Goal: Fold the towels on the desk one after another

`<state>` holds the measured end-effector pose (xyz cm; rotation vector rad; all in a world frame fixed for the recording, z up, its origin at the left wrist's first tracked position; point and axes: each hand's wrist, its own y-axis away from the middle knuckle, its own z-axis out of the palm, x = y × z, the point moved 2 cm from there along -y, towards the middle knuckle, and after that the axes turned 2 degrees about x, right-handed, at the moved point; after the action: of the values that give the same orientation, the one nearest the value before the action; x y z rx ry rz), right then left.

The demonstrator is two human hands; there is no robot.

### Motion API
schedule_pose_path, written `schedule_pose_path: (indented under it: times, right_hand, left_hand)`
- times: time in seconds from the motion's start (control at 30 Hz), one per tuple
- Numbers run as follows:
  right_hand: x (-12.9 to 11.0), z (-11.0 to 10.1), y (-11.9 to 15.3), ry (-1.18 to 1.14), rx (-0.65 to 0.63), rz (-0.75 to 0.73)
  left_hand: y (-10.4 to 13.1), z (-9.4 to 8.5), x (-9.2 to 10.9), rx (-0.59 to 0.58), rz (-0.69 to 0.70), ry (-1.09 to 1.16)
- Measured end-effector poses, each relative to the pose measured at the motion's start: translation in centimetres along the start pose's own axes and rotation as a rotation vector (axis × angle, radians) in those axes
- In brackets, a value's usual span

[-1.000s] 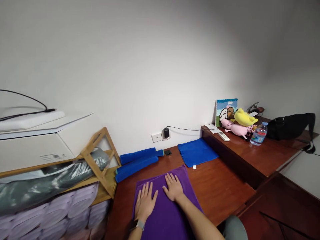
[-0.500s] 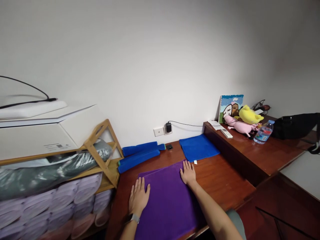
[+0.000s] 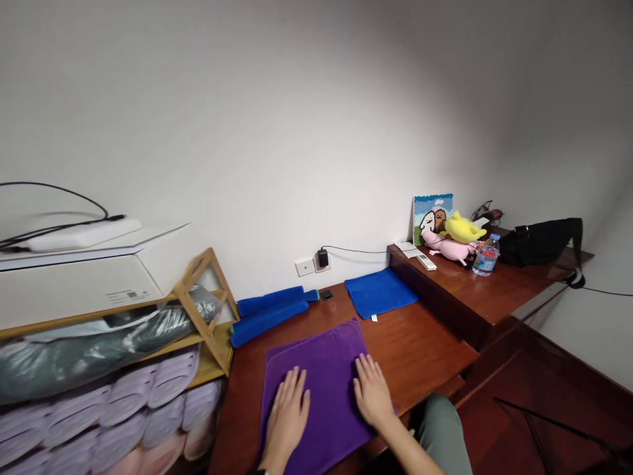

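A folded purple cloth (image 3: 329,389) lies flat on the brown wooden desk (image 3: 395,349), with a second edge showing along its left and far sides. My left hand (image 3: 287,414) rests palm down on the cloth's left part, fingers stretched forward. On the right edge of the cloth lies my right hand (image 3: 372,390), also flat with its fingers extended. Neither hand grips anything. Beyond them, a flat blue cloth (image 3: 380,292) with a small white tag lies at the back right, and rolled blue cloths (image 3: 271,313) lie at the back left.
A raised desk section (image 3: 475,284) on the right holds a water bottle (image 3: 486,256), plush toys (image 3: 463,228), a remote (image 3: 426,262) and a black bag (image 3: 537,244). Left stands a wooden shelf (image 3: 198,310) with slippers and a white box (image 3: 79,284). A black plug (image 3: 322,257) sits in the wall socket.
Both hands have moved back toward me over the purple cloth, the right one away from its far corner. The view has shifted, showing more of my leg.
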<state>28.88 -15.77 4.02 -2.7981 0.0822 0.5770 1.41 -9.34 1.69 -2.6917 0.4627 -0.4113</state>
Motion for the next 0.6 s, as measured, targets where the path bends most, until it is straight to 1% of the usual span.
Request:
schedule_pose_path:
  times: [0.03,0.07,0.1,0.13,0.17,0.23,0.33,0.4,0.43,0.5,0.6]
  right_hand:
    - [-1.3,0.4,0.6,-0.035,-0.015,-0.036]
    - [-2.4,0.8,1.0,-0.063,-0.035,-0.065]
    - [-3.1,1.2,1.3,-0.084,-0.057,-0.082]
    - [-3.4,1.5,1.6,-0.096,-0.076,-0.088]
    - [-3.3,1.6,1.8,-0.099,-0.092,-0.085]
    - [-2.0,1.5,2.0,-0.081,-0.113,-0.071]
    - [1.0,0.5,2.0,-0.017,-0.142,-0.02]
    - [2.7,-0.3,1.9,0.018,-0.156,0.005]
    - [3.3,-0.6,1.8,0.027,-0.161,0.003]
    - [4.1,-1.2,1.4,0.031,-0.18,-0.022]
    - [5.1,-1.5,0.1,0.029,-0.233,-0.085]
  left_hand:
    - [0.0,0.1,1.6,-0.042,0.061,0.012]
    - [0.0,0.2,2.7,-0.083,0.087,0.01]
    - [0.0,0.3,3.2,-0.117,0.078,-0.007]
    - [0.2,0.4,3.1,-0.141,0.046,-0.035]
    - [0.5,0.5,2.5,-0.156,0.006,-0.067]
    - [1.5,0.4,0.3,-0.159,-0.06,-0.128]
    - [3.6,0.0,-3.5,-0.134,-0.122,-0.185]
    - [5.3,-0.4,-5.0,-0.13,-0.16,-0.213]
    - [6.2,-0.7,-5.3,-0.14,-0.172,-0.225]
    - [7.7,-1.1,-5.0,-0.174,-0.17,-0.247]
    - [9.6,-2.0,-3.6,-0.225,-0.143,-0.279]
